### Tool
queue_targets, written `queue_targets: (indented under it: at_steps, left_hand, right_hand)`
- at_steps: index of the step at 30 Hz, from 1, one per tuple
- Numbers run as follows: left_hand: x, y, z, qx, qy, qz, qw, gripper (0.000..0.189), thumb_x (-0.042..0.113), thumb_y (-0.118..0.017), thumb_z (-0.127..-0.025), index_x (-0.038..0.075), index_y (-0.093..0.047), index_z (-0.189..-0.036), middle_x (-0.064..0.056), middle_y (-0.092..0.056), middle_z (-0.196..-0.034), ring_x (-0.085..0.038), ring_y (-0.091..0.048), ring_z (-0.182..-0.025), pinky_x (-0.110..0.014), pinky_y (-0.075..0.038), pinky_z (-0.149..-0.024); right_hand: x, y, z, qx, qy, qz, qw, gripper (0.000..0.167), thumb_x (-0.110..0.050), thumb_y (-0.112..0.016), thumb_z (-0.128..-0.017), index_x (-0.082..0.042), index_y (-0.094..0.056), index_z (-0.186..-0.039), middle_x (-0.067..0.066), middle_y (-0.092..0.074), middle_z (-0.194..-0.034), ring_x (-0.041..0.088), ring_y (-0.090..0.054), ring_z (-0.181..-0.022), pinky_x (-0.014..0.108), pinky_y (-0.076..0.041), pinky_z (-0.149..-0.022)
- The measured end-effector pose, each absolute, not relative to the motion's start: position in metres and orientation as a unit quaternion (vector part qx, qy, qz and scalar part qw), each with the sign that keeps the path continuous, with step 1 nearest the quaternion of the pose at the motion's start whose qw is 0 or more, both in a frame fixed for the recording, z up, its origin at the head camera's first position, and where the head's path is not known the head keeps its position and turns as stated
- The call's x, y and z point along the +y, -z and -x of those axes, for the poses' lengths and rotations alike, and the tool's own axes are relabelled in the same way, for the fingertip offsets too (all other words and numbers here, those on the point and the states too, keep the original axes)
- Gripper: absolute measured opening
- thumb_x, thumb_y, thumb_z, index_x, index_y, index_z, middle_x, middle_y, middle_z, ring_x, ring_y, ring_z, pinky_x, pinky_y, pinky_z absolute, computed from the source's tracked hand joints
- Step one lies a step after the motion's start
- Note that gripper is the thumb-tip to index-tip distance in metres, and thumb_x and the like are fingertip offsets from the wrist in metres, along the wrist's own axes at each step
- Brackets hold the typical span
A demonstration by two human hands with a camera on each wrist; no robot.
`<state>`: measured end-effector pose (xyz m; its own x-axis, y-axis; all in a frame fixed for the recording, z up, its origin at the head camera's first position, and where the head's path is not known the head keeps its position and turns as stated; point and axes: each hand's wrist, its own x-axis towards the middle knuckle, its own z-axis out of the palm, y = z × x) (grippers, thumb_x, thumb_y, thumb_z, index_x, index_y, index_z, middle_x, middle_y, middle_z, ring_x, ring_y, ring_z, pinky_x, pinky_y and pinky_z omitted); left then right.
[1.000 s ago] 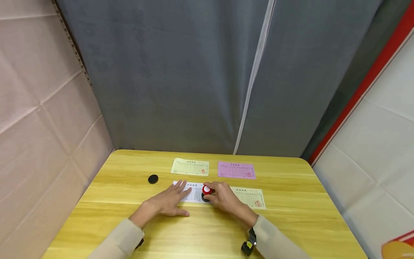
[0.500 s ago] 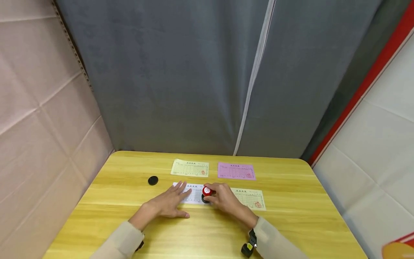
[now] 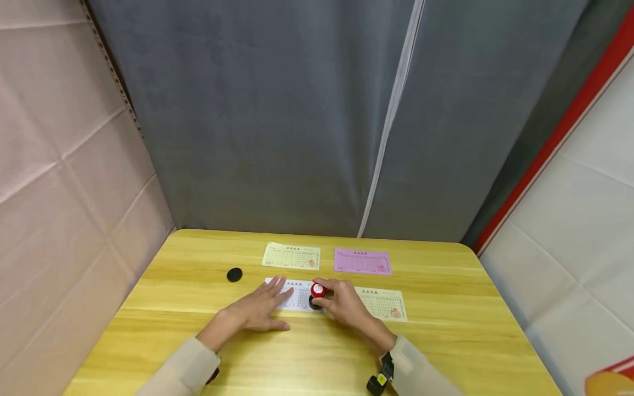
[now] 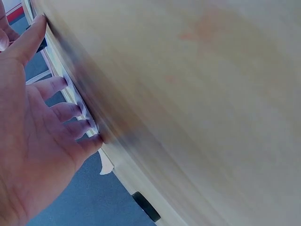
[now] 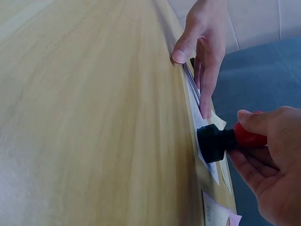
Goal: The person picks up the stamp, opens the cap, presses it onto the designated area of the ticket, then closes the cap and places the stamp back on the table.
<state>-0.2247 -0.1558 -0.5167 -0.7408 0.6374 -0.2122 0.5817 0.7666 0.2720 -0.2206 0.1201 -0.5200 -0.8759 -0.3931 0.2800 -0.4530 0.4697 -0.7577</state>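
My right hand (image 3: 344, 302) pinches the red handle of a round stamp (image 3: 317, 291) between thumb and fingers. The stamp's black base (image 5: 211, 143) stands on the right part of a white printed form (image 3: 299, 297), as the right wrist view also shows. Spread nearly straight, the fingers of my left hand (image 3: 260, 308) rest on the left part of that form, with the thumb out on the table. Whatever lies under the stamp's base is hidden.
A black round cap (image 3: 234, 274) lies left of the forms. Behind are a yellow form (image 3: 290, 256) and a pink form (image 3: 362, 260); another yellow form (image 3: 381, 303) lies to the right, partly behind my right hand. Each bears a red mark. A grey curtain (image 3: 277, 121) hangs beyond the table.
Almost nothing differs. Both hands and the stamp keep their places on the white form; the stamp's red handle shifts very slightly to the right.
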Motion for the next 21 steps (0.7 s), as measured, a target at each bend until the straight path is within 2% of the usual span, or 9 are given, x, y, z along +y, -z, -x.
queue_targets:
  at_steps: [6, 10, 14, 21]
  left_hand:
    - [-0.156, 0.517, 0.224, 0.929, -0.096, -0.328, 0.145, 0.092, 0.066, -0.060, -0.099, 0.011, -0.030, -0.168, -0.020, -0.008, -0.176, -0.038, -0.010, -0.163, -0.055, -0.017, -0.132]
    - [-0.156, 0.517, 0.224, 0.928, -0.098, -0.332, 0.137, 0.095, 0.066, -0.059, -0.100, 0.009, -0.027, -0.168, -0.019, -0.007, -0.176, -0.039, -0.008, -0.163, -0.056, -0.015, -0.132]
    - [-0.158, 0.516, 0.226, 0.927, -0.104, -0.343, 0.106, 0.094, 0.063, -0.060, -0.101, 0.006, -0.026, -0.168, -0.020, -0.010, -0.176, -0.039, -0.011, -0.163, -0.057, -0.016, -0.131]
    - [-0.168, 0.515, 0.235, 0.934, -0.139, -0.329, 0.024, 0.080, 0.048, -0.067, -0.103, 0.005, -0.038, -0.164, -0.019, -0.028, -0.173, -0.040, -0.030, -0.158, -0.059, -0.028, -0.128]
  right_hand:
    - [0.127, 0.527, 0.225, -0.837, -0.520, -0.171, 0.031, 0.047, -0.007, -0.086, -0.089, 0.007, -0.071, -0.131, 0.026, -0.076, -0.117, 0.027, -0.079, -0.095, 0.023, -0.064, -0.078]
    - [0.135, 0.530, 0.228, -0.806, -0.585, -0.094, 0.010, 0.048, -0.008, -0.086, -0.089, 0.006, -0.071, -0.132, 0.024, -0.076, -0.117, 0.027, -0.077, -0.100, 0.027, -0.064, -0.084]
    - [0.140, 0.530, 0.229, -0.761, -0.648, -0.019, -0.011, 0.051, -0.009, -0.085, -0.091, 0.007, -0.068, -0.136, 0.024, -0.075, -0.119, 0.025, -0.075, -0.105, 0.027, -0.063, -0.087]
    - [0.147, 0.533, 0.232, -0.683, -0.728, 0.055, -0.018, 0.051, -0.010, -0.082, -0.093, 0.007, -0.065, -0.139, 0.023, -0.074, -0.124, 0.017, -0.074, -0.100, 0.029, -0.064, -0.087]
